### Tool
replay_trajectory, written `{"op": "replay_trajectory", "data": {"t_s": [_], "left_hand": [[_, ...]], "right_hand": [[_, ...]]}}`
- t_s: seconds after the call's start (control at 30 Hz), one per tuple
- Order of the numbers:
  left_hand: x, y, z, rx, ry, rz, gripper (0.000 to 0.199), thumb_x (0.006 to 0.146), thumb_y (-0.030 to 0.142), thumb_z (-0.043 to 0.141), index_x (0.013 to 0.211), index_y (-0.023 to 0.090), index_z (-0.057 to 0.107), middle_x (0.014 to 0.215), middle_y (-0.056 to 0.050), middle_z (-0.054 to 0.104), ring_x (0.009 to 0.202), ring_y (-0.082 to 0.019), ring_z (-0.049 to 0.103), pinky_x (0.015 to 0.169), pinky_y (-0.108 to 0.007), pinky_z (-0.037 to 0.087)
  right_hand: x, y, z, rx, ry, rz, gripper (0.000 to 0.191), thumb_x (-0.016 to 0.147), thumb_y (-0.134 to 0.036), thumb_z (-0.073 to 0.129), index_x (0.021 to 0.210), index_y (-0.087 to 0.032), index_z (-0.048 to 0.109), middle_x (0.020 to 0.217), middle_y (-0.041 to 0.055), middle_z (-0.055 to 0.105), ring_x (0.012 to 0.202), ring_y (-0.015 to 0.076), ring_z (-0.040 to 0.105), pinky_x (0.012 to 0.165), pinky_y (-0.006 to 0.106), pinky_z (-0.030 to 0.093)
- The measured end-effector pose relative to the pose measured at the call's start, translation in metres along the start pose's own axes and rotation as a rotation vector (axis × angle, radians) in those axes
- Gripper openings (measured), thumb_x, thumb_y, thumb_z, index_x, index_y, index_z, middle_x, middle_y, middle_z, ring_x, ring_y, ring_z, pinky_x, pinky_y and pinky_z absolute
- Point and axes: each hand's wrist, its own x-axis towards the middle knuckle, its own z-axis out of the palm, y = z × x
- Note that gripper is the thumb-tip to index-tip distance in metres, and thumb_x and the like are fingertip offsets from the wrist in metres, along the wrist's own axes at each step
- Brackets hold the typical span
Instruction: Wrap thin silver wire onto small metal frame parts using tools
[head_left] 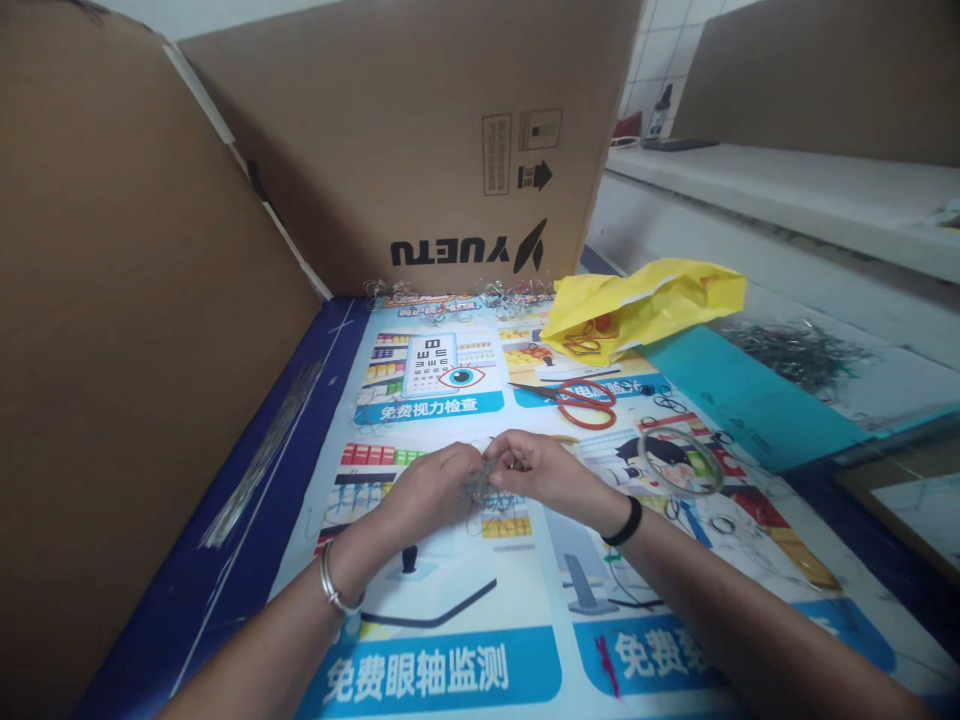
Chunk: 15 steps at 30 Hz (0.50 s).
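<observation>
Over the middle of the printed sheet (442, 600), a person's two bare hands meet at a small clump of fine silvery wire (484, 485). From where I stand, it looks part-worked: its core is bunched together, while thin strands and loops stick out loosely around it. How much handling it has had, or has left, I can't judge. Other wire lies about in different states: a bundle of straight lengths (262, 455) rests unbent on the blue strip at the left, curly tangles (514, 298) sit along the far edge by the cardboard panel (405, 130), and a larger dark heap (802, 355) lies beyond the teal sheet (757, 410) at the right.

The left hand (435, 490) comes in from the near left, back upward, fingers bent and closed against the clump's left side, though their tips are mostly hidden. The right hand (536, 475) reaches in from the near right, turned inward, thumb and forefinger drawn together in a pinch on the wire, the other fingers curled. Neither grip leaves much of an opening; the hands nearly touch, with both forearms angled in toward each other. A silver bangle (330, 580) circles the left wrist, a black band (626, 522) the right.

Red-handled scissors (559, 395) lie just beyond the hands, untouched, near a yellow bag (660, 300). Off to the right of them, a pale ring (686, 491) lies flat among scattered dark loops.
</observation>
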Motion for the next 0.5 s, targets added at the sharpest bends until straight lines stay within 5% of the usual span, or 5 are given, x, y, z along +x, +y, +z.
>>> {"op": "replay_trajectory", "data": {"t_s": [0.5], "left_hand": [[-0.0016, 0.0014, 0.0004, -0.032, -0.042, -0.033, 0.023, 0.075, 0.003, 0.044, 0.087, 0.020, 0.053, 0.085, -0.002, 0.062, 0.079, -0.014, 0.060, 0.069, -0.023, 0.047]], "right_hand": [[0.0029, -0.0004, 0.0037, -0.070, 0.055, -0.017, 0.009, 0.073, -0.025, 0.056, 0.077, -0.017, 0.054, 0.055, -0.0068, 0.045, 0.051, 0.0073, 0.039, 0.049, 0.020, 0.028]]}}
